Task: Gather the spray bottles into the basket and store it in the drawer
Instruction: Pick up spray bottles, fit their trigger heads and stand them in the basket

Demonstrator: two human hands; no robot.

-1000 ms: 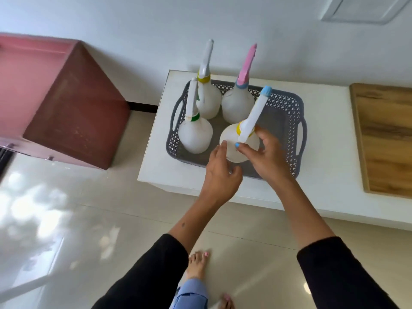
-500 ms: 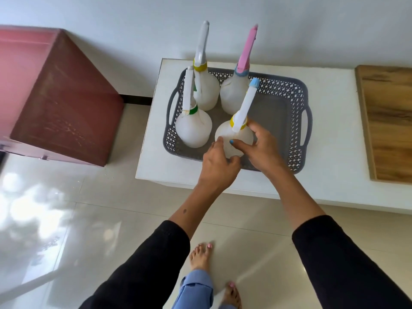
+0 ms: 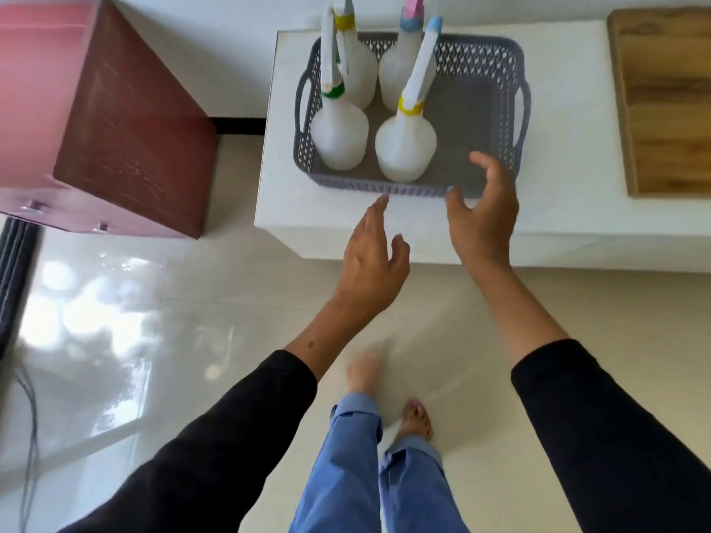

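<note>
Now: four spray bottles (image 3: 406, 148) upright in one basket (image 3: 500, 121) | left hand (image 3: 371, 263), right hand (image 3: 481, 217) spread, empty.

The two rear spray bottles (image 3: 396, 71) lose their nozzle tops past the upper edge; the feet (image 3: 417, 419) are motion-blurred.

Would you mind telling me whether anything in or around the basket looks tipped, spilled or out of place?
Nothing stands out. All four spray bottles stand upright in the left half of the grey basket on the white table; no spill shows. Both hands are open and hold nothing.
</note>
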